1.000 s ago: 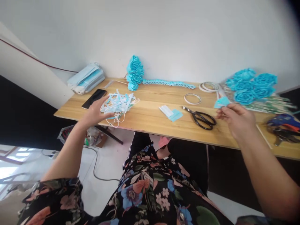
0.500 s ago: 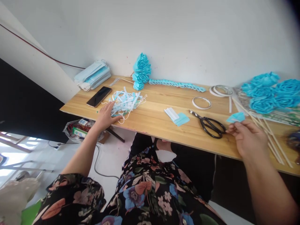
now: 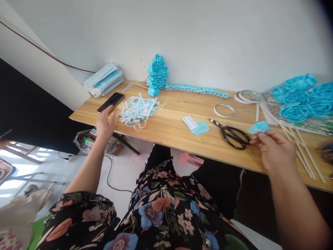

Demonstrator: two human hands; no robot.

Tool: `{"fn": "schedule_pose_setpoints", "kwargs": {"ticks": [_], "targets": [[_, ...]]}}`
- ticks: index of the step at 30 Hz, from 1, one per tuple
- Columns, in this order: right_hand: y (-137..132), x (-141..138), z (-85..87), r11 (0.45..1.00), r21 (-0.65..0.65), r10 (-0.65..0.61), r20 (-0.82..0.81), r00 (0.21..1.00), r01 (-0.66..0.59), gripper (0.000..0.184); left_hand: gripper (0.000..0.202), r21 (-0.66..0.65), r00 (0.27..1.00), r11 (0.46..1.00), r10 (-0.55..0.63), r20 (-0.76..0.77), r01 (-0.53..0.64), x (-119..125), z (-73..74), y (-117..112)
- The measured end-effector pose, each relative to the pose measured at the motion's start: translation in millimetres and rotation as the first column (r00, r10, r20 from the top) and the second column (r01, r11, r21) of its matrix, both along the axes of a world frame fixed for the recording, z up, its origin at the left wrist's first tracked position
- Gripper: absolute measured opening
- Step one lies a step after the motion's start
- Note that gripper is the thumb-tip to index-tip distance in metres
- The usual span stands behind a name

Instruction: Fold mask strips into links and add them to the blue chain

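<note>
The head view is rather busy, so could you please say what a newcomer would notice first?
Probably the blue flowers by the wall, near the middle, and the matching bunch at far right. Next might come the black-handled scissors on the table, just left of the right hand, which holds a small blue piece.

Black floral-print top (image 3: 161,208), loose matching sleeve (image 3: 85,211), black trousers (image 3: 159,156).

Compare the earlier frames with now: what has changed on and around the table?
The left hand has moved left, away from the scrap pile, to the near end of the phone; contact with the phone is unclear. The right hand still holds the blue piece. The scissors and phone stayed in place.
</note>
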State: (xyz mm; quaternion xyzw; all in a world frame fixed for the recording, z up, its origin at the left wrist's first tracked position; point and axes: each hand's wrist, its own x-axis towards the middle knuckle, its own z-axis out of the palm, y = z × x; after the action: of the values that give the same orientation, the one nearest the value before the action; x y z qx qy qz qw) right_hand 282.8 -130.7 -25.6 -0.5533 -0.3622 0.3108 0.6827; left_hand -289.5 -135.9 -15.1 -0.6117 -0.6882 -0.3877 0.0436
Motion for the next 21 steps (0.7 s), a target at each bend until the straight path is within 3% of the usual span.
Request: {"fn": "schedule_pose_setpoints", "kwargs": {"ticks": [3, 6, 11, 21], "targets": [[-1.0, -2.5, 1.1, 1.000, -0.012, -0.012, 0.005, 1.000, 0.012, 0.014, 0.046, 0.040, 0.984, 0.984, 0.173, 0.048, -0.175, -10.8, -3.9, -18.7], [-1.9, -4.0, 1.4, 1.000, -0.014, -0.001, 0.013, 1.000, 0.001, 0.012, 0.049, -0.077, 0.974, 0.971, 0.227, -0.006, -0.227, -15.9, -12.8, -28.3], [-1.4, -5.4, 2.0, 1.000, 0.012, 0.021, 0.010, 1.000, -0.021, 0.012, 0.051, -0.168, 0.979, 0.969, 0.161, -0.121, -0.181, -11.3, -23.4, -23.9], [-4.1, -9.7, 7.6, 0.999, -0.043, 0.015, -0.001, 1.000, -0.016, 0.008, 0.051, -0.187, 0.996, 0.982, -0.005, -0.084, -0.011, 9.0, -25.2, -3.5]]}}
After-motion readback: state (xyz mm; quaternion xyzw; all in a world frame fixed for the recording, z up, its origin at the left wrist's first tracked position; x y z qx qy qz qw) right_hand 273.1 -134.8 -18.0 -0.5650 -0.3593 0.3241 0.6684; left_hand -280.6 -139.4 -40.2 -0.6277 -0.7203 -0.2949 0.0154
